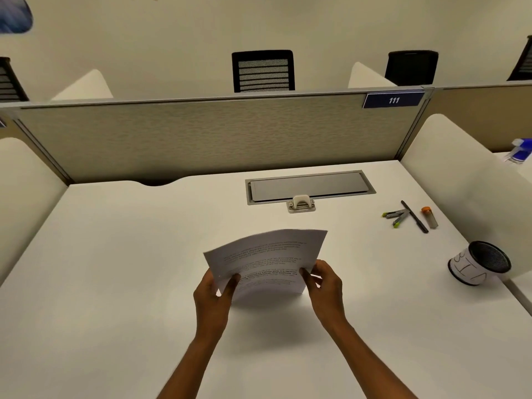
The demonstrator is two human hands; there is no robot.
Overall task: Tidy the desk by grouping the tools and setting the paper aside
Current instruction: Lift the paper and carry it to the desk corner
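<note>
Both of your hands are on the paper, a printed sheet that you hold above the white desk, well in front of the cable hatch set into the desktop. Your left hand pinches the sheet's near left edge, thumb on the printed face and fingers behind. Your right hand pinches the near right edge the same way. The sheet bows upward between them, its far edge lifted and tilted toward the hatch, and it throws a soft shadow on the desk below your wrists.

To the right of the hatch, and a little nearer to you, the small tools lie close together: a staple remover with green tips, a dark pen lying slantwise just beside it, and a clear tube with an orange cap just right of the pen. Whether pen and tube touch is not clear.

Farther right of the hatch and nearer to you, a black mesh cup with a handwritten white label lies tipped on its side against the side divider, its mouth turned up and away from the hatch.

Just in front of the hatch's near edge sits a small white clip-like fitting. Behind the hatch rises the fabric partition with a blue plate reading 111.
</note>
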